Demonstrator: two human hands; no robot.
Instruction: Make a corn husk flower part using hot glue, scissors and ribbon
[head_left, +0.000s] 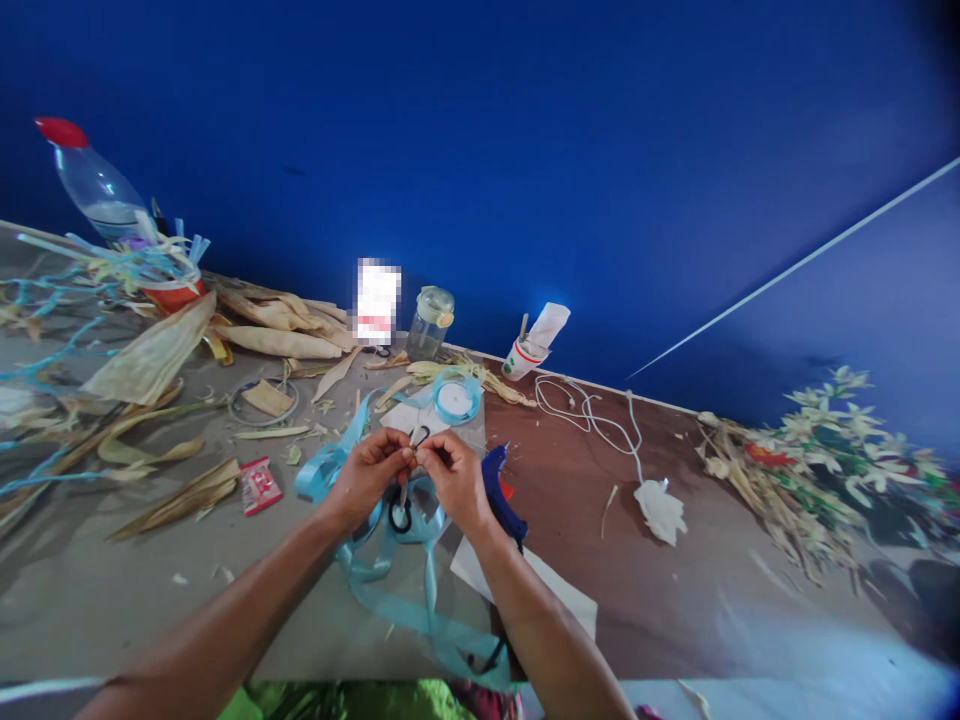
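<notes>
My left hand and my right hand meet above the table, fingertips pinched together on something small that I cannot make out. A thin stem hangs down from the pinch. Under the hands lie black-handled scissors on a loose light blue ribbon. A blue glue gun lies just right of my right hand. A ribbon spool sits behind the hands.
Dried corn husks and strips litter the left table. A plastic bottle, glass jar, paper cup, white cord, red packet and husk flowers stand around. White paper lies under my right forearm.
</notes>
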